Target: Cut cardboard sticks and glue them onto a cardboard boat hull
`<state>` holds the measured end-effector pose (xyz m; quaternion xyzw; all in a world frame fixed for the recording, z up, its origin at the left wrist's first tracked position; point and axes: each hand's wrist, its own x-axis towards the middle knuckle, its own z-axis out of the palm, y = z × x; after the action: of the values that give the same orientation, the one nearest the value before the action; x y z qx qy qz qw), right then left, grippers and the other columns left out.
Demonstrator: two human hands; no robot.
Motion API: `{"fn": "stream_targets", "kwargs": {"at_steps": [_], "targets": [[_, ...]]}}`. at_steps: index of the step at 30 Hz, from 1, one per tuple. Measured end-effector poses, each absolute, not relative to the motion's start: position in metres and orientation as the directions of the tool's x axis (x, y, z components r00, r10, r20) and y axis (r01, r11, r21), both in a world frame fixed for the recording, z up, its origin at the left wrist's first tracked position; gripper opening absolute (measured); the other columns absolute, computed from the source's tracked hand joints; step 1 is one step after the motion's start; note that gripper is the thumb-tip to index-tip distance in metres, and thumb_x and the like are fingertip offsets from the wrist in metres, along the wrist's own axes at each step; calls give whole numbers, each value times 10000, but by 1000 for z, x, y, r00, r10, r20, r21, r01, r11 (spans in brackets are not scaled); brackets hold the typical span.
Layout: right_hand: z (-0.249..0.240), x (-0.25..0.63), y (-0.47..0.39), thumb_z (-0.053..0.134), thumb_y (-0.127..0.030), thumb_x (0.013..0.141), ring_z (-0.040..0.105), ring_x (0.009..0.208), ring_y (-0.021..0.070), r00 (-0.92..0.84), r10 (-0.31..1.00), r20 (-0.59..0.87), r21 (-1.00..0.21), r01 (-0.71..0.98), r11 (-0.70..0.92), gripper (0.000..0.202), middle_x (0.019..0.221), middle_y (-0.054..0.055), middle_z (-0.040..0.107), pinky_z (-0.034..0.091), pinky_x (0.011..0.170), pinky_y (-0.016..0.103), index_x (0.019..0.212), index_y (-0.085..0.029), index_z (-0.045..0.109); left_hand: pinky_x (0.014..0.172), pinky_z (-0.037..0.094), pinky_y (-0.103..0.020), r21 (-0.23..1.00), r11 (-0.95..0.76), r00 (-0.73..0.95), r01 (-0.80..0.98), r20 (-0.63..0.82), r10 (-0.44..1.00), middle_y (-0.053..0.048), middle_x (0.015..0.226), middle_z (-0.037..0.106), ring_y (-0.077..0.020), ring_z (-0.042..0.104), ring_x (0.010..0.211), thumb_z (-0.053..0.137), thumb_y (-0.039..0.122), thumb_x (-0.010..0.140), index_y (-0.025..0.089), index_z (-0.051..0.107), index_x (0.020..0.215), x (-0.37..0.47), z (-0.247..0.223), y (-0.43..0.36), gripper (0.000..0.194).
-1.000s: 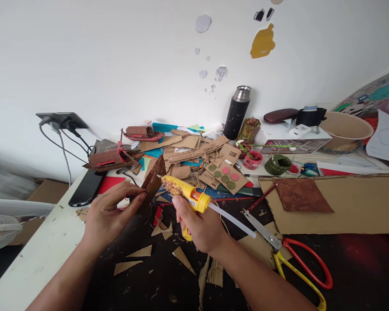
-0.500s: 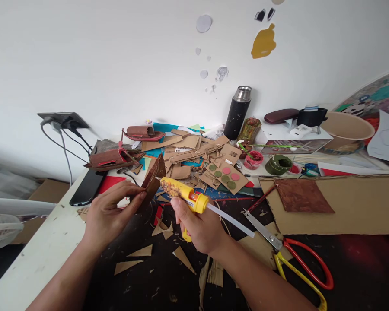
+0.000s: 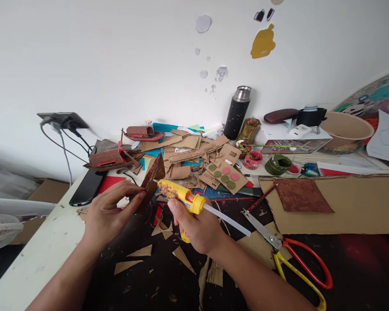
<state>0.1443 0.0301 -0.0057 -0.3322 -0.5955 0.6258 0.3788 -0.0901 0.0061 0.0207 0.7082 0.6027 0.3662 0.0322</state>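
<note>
Between thumb and fingers, my left hand (image 3: pixel 112 211) pinches a brown-painted cardboard piece (image 3: pixel 154 172), folded or joined along an edge and held above the dark work surface (image 3: pixel 132 285). My right hand (image 3: pixel 197 224) is wrapped round a yellow hot glue gun (image 3: pixel 178 194) with brown smears on its front. The gun's nozzle points left at the cardboard piece's inner side; whether it touches cannot be made out. A clear glue stick (image 3: pixel 227 219) juts from the gun's back end. Cardboard offcuts (image 3: pixel 183 259) lie below my hands.
Open scissors (image 3: pixel 275 242) with red and yellow handles lie at the right, beside a cardboard sheet (image 3: pixel 359 207) bearing a brown-painted piece (image 3: pixel 303 196). Behind are a heap of cardboard scraps (image 3: pixel 188 142), small brown boats (image 3: pixel 113 157), paint jars (image 3: pixel 253 160) and a black flask (image 3: pixel 238 112).
My right hand and the glue gun have shifted slightly left and down along the cardboard piece. My left hand holds its place.
</note>
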Motion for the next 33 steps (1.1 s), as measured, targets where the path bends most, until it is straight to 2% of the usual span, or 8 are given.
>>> {"fn": "stream_targets", "kwargs": {"at_steps": [10,17,21,26,33], "targets": [[-3,144,31,535,-639,1069,490,568,140,-501,864,49,-999,-36,36,550,610,-18,501,400,549,272,698,-234,529,693,560,-273,496,-257,-10,829,473,881,6,826,789,-175,721,744,683,316,977,257,770,883,-92,19,6,141],[1,145,33,522,-610,1071,513,596,141,-521,851,64,-997,9,80,545,619,-19,520,416,602,276,680,-231,520,687,553,-270,560,-146,-143,816,440,886,28,890,779,-166,716,773,712,374,965,262,771,906,-99,13,4,140],[-1,145,33,521,-670,1054,514,551,133,-520,854,28,-999,-30,15,575,576,-28,510,405,554,264,681,-233,543,716,548,-263,570,-112,-170,814,418,893,54,907,762,-156,708,797,681,373,989,261,766,925,-99,14,3,155],[-2,146,33,544,-765,1009,446,448,118,-479,878,3,-992,-109,-56,596,497,-54,467,360,460,251,747,-233,606,645,544,-245,579,-169,-133,797,442,887,29,840,765,-146,694,705,720,369,956,248,765,886,-99,13,8,146],[-3,147,36,571,-860,943,491,447,119,-403,915,-8,-972,-211,-101,700,508,-39,520,405,466,243,871,-181,725,643,550,-263,581,-224,-50,782,417,908,0,816,783,-179,713,713,693,354,959,263,763,837,-96,17,9,168]]}}
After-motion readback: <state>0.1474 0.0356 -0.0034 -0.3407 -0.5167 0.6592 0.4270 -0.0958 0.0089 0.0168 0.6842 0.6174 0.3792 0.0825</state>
